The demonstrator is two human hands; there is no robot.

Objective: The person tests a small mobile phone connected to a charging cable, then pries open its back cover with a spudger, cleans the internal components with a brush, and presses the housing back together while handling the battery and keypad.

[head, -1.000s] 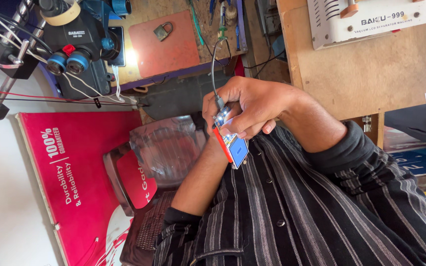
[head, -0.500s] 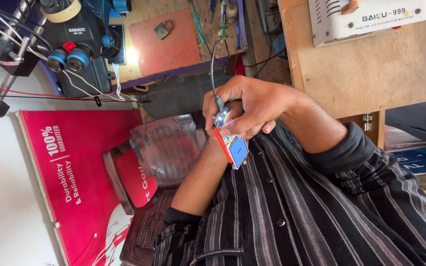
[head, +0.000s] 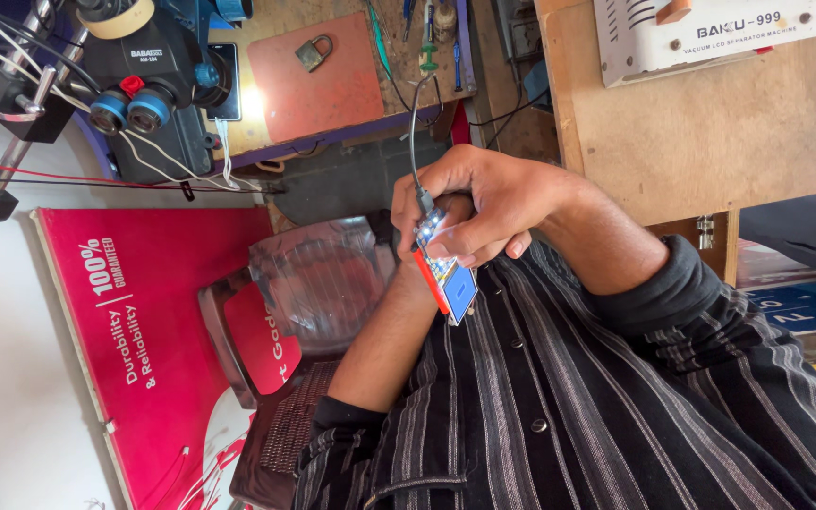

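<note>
Both my hands hold a small phone (head: 452, 286) with a red edge and a blue lit screen, close in front of my striped shirt. My right hand (head: 507, 203) wraps over its upper end, fingers curled around it. My left hand (head: 400, 281) supports it from below and is mostly hidden behind the phone. A dark cable (head: 414, 132) runs from the bench down into the phone's end, where a small white light glows (head: 427, 232).
A black stereo microscope (head: 139, 76) stands on the bench beside a red mat (head: 328, 80) with a padlock (head: 311, 52) on it. On a wooden table lies a white machine (head: 710, 33). A plastic-wrapped chair (head: 304, 283) and a red poster (head: 134, 312) are near.
</note>
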